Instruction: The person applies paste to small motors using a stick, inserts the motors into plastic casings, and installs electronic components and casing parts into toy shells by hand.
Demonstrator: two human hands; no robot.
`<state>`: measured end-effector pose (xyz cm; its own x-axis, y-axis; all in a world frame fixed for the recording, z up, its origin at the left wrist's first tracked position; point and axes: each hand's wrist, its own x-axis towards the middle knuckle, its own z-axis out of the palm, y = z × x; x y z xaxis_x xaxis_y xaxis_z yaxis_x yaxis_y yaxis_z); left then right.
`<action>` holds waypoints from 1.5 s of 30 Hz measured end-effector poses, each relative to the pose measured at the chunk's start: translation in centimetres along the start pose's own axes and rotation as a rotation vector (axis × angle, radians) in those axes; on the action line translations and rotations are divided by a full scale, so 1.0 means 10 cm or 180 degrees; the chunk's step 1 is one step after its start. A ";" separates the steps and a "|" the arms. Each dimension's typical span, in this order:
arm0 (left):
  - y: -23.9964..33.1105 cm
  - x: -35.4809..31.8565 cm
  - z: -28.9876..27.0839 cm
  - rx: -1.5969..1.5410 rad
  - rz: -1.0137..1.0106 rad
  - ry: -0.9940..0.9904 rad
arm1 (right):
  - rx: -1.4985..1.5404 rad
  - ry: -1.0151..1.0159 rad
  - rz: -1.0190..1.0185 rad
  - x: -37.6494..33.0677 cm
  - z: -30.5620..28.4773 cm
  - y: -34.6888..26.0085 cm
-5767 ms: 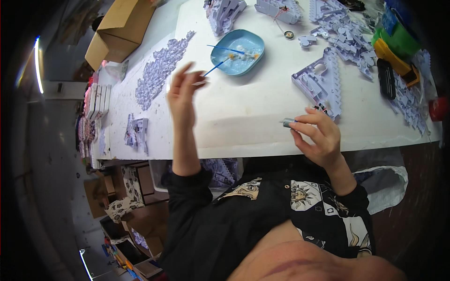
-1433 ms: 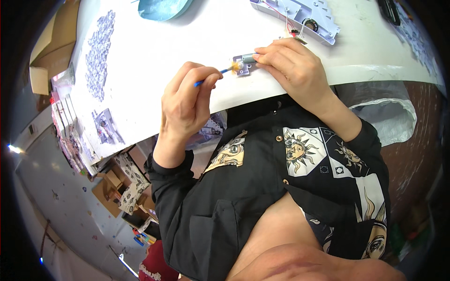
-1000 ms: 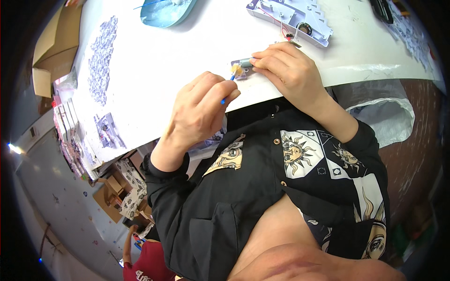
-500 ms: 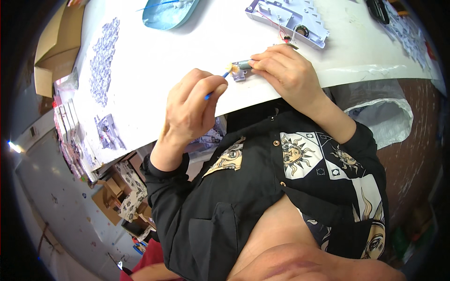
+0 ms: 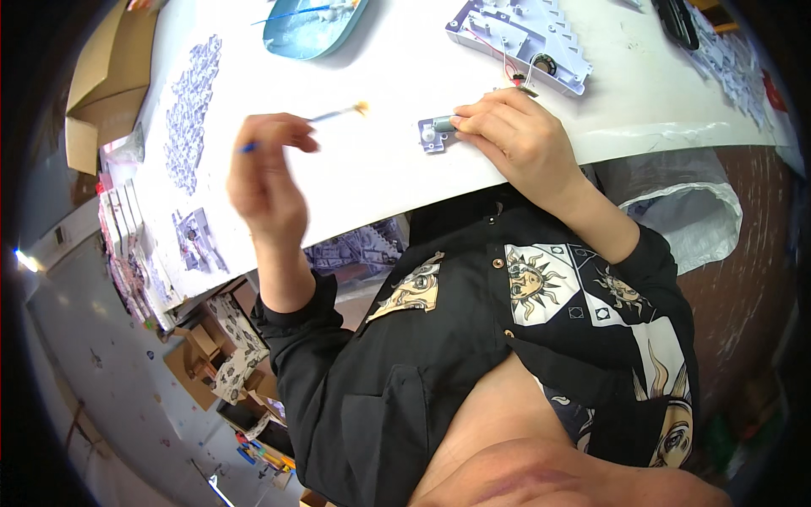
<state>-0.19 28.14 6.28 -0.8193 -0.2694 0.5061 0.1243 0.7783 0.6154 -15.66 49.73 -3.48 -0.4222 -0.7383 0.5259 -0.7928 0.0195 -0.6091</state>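
White tabletop [image 5: 380,182] takes up most of the view, with a lilac plastic housing [image 5: 519,38] at the far edge and a teal dish [image 5: 312,29] over to the left. Looks like the dabbing step to me: the left hand [image 5: 266,173] is lifted off to the side, its grip pinched shut around a thin blue-handled swab [image 5: 325,116] with a yellowish tip pointing toward the part. Right hand [image 5: 515,139] has its fingertips closed on a small motor piece [image 5: 435,133] right at the near edge of the tabletop. It's a pale lilac bracket with a grey-green cylinder and a round whitish end facing left. My guess is the next move needs a steady, fine aim of that tip onto the little round end while the right hand keeps it from rolling.
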 end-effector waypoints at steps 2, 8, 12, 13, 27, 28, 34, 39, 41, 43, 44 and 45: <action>-0.27 0.11 -0.12 -0.0564 -0.0277 0.0816 | 0.0006 -0.0013 -0.0013 0.01 0.00 -0.02; -1.20 0.25 -0.09 -0.0732 -0.1590 0.1156 | -0.0425 0.0164 -0.0431 -0.01 -0.02 -0.08; -1.16 0.04 -0.09 -0.0381 -0.2599 0.0613 | -0.0400 0.0269 -0.0706 -0.07 -0.08 -0.09; -1.11 -0.04 -0.20 -0.0388 -0.2840 0.0608 | -0.0323 0.0229 -0.0742 -0.07 -0.21 -0.15; -0.48 -1.04 0.05 -0.0880 -0.2399 0.2050 | -0.1477 0.0014 -0.0437 1.02 -1.14 1.12; -0.50 -1.04 0.07 -0.1087 -0.2342 0.2070 | -0.1435 -0.0107 -0.0547 1.06 -1.05 1.14; -0.40 -1.00 -0.01 -0.1103 -0.2286 0.1692 | -0.1533 -0.0719 -0.0124 1.58 -0.54 1.28; -0.42 -1.00 0.02 -0.0844 -0.2174 0.1643 | -0.1615 -0.1220 0.0089 1.86 -0.30 1.55; -0.40 -0.98 0.02 -0.0859 -0.2203 0.1660 | -0.1626 -0.1361 0.0188 1.94 -0.33 1.54; -0.40 -0.99 0.01 -0.0869 -0.2234 0.1645 | -0.1629 -0.1494 0.0317 1.98 -0.38 1.43; -0.41 -1.00 0.01 -0.0891 -0.2239 0.1657 | -0.1696 -0.1519 0.0246 1.99 -0.41 1.37; -0.42 -0.99 0.01 -0.0918 -0.2234 0.1661 | -0.1769 -0.1533 0.0182 1.99 -0.43 1.35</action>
<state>7.37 27.60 -1.38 -0.4118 -0.9026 0.1251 -0.1137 0.1871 0.9757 -36.66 38.21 1.38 -0.3312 -0.9377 0.1054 -0.9350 0.3111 -0.1700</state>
